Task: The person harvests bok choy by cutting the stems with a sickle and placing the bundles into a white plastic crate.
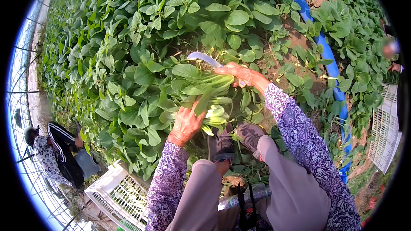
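My left hand (187,122) is closed around a bunch of leafy greens with pale green stalks (215,115), their leaves pointing left. Above it, my right hand (240,74) holds a knife with a curved blade (203,58), pointing left, the handle mostly hidden in the fingers. That hand also touches the stalk ends of another green plant (205,81), which lies over the bunch. Whether these stalks are gripped by the right hand or rest against it is hard to tell. Both hands are above my shoes, among growing greens.
Dense leafy greens (128,70) grow ahead and left. A blue hose (330,62) runs down the right side. White plastic crates stand at lower left (115,195) and far right (385,128). One person crouches at far left (54,157); another is at the right edge.
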The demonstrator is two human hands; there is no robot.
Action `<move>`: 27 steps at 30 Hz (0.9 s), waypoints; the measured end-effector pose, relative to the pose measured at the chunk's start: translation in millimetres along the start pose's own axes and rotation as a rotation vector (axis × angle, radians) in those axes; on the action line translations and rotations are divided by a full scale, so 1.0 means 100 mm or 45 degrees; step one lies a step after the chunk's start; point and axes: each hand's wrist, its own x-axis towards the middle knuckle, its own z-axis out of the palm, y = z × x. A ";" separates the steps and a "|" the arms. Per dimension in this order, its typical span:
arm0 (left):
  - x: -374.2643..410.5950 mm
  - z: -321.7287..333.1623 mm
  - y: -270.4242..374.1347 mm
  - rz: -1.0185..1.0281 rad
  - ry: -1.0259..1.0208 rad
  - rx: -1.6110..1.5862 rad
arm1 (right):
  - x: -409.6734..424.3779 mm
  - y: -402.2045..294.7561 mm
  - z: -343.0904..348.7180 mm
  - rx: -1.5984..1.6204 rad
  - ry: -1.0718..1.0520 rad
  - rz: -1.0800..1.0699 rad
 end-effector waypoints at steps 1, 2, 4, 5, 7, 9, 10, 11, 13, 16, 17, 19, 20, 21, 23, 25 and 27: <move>0.01 -0.04 -0.01 0.008 -0.023 -0.007 | -0.04 -0.03 0.01 0.050 -0.004 0.003; 0.02 -0.08 0.00 0.019 -0.022 -0.034 | -0.08 -0.03 0.02 0.103 -0.014 -0.012; 0.09 -0.16 0.04 0.048 0.031 -0.122 | -0.25 -0.03 -0.02 0.196 -0.012 -0.034; 0.11 -0.19 0.08 0.065 0.059 -0.167 | -0.35 -0.01 -0.02 0.221 0.015 -0.035; 0.09 -0.32 0.15 0.133 0.065 -0.171 | -0.52 -0.09 0.12 0.276 0.044 -0.053; 0.08 -0.45 0.22 0.240 0.056 -0.146 | -0.81 -0.18 0.22 0.361 0.061 0.017; 0.11 -0.52 0.28 0.264 0.090 -0.180 | -0.92 -0.20 0.24 0.375 0.067 -0.005; 0.11 -0.62 0.34 0.265 0.117 -0.209 | -1.04 -0.22 0.27 0.390 0.071 -0.029; 0.10 -0.93 0.47 0.200 0.272 -0.133 | -1.35 -0.62 0.48 0.394 0.123 -0.027; 0.13 -1.45 0.62 0.169 0.388 -0.117 | -1.55 -0.95 0.66 0.253 0.361 -0.174; 0.11 -1.61 0.65 0.189 0.422 -0.055 | -1.59 -1.00 0.72 0.246 0.372 -0.323; 0.07 -1.93 0.71 0.174 0.419 0.034 | -1.76 -1.19 0.88 0.275 0.388 -0.528; 0.03 -2.09 0.76 0.151 0.441 0.059 | -1.84 -1.29 0.96 0.269 0.420 -0.595; -0.02 -2.20 0.80 0.130 0.460 0.076 | -1.91 -1.33 1.03 0.268 0.457 -0.657; -0.13 -2.41 0.84 0.108 0.563 0.160 | -2.11 -1.43 1.09 0.288 0.594 -0.814; -0.27 -2.59 0.93 0.077 0.684 0.136 | -2.36 -1.53 1.17 -0.019 0.587 -0.851; -0.43 -2.76 0.95 0.004 0.684 0.134 | -2.66 -1.63 1.32 -0.310 0.610 -0.792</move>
